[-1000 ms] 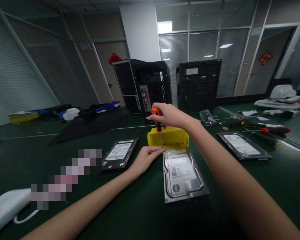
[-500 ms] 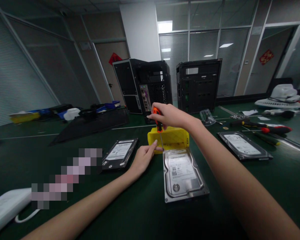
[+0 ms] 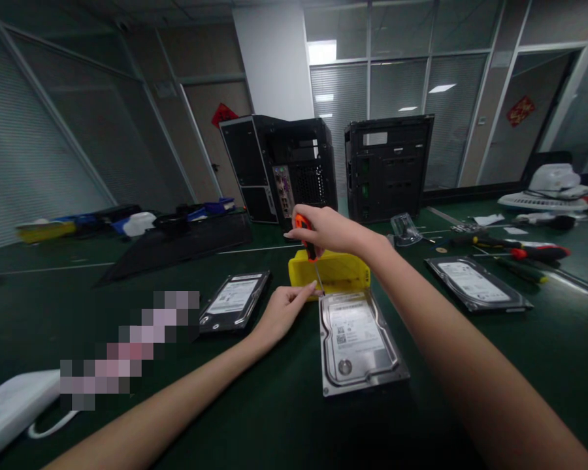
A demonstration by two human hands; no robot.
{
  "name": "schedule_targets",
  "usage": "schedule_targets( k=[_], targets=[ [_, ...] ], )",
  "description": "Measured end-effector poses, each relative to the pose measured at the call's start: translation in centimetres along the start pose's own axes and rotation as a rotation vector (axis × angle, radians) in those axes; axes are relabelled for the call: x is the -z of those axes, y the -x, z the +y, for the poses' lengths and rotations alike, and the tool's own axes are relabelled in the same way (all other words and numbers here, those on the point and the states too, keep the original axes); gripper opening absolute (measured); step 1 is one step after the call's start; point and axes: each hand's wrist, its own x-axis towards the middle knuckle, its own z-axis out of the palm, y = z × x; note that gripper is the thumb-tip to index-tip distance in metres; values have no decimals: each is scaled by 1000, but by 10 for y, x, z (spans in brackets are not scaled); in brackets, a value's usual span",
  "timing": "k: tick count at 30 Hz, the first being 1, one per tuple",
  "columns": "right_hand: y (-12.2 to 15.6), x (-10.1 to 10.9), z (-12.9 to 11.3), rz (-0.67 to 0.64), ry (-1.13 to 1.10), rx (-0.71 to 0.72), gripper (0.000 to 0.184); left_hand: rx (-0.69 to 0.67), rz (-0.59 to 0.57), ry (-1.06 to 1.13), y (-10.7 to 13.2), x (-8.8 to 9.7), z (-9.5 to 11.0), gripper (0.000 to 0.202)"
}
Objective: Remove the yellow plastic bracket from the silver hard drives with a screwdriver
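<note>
My right hand [image 3: 330,230] is wrapped round the orange and black handle of a screwdriver [image 3: 302,223], whose shaft slants down to the far left corner of a silver hard drive [image 3: 357,339]. The drive lies label up on the green table. At that corner my left hand [image 3: 283,312] has thumb and forefinger brought together beside the screwdriver's tip; what is between them, if anything, is too small to make out. Just behind the drive stands a yellow parts bin [image 3: 345,271], partly hidden by my right hand.
Other hard drives lie left [image 3: 238,300] and right [image 3: 475,284]. Two black computer cases [image 3: 301,166] [image 3: 389,166] stand behind. Pliers [image 3: 539,252] and other tools lie at the right. A white device [image 3: 19,405] is at the lower left, beside a blurred patch.
My right hand has dropped slightly and shifted a little left, tilting the screwdriver more. My left thumb and fingertips have moved slightly right, closing in at its tip. The drive stays put.
</note>
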Motion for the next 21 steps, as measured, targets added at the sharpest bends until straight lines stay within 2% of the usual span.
schedule_targets(
  k=[3, 6, 14, 17, 21],
  targets=[
    [0, -1, 3, -1, -44, 17, 18, -23, 14, 15, 0, -1, 0, 46],
    [2, 5, 3, 29, -42, 27, 16, -33, -21, 16, 1, -1, 1, 41],
    [16, 47, -7, 188, -38, 60, 23, -63, 32, -94, -4, -1, -6, 35],
    [19, 54, -5, 157, -26, 17, 20, -87, 84, -171, -4, -1, -7, 36],
    [24, 60, 3, 41, -24, -70, 16, -155, 136, -317, 3, -1, 1, 36]
  ],
)
